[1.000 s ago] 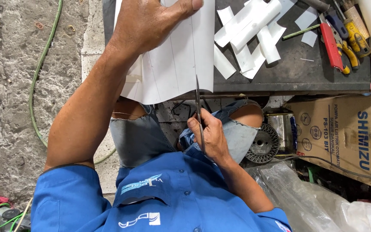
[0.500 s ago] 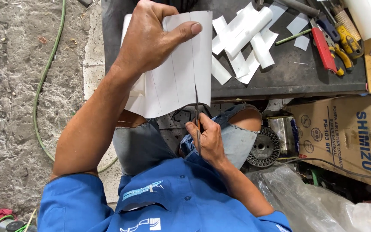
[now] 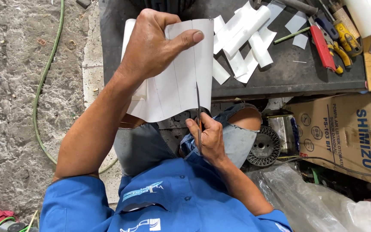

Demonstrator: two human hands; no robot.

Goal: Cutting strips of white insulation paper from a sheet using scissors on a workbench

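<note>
My left hand (image 3: 153, 45) grips a curved white sheet (image 3: 179, 81) by its far edge, thumb on top. The sheet carries thin pencil lines running lengthwise. My right hand (image 3: 207, 137) is closed around the handles of a pair of scissors (image 3: 198, 107), whose blades point up into the sheet's near edge along one line. Both hands are above my lap, over torn jeans, in front of a dark metal table (image 3: 314, 79).
Several cut white strips (image 3: 245, 38) lie on the table, with red-handled and yellow-handled tools (image 3: 329, 38) at the right. A cardboard box (image 3: 344, 133), a wire spool (image 3: 265, 146) and clear plastic sheeting (image 3: 323, 202) sit at right. A green hose (image 3: 44, 81) runs across the concrete floor.
The sheet and my left hand sit lower in view now, with more of the table showing beyond them. The scissors stay in the sheet's near edge.
</note>
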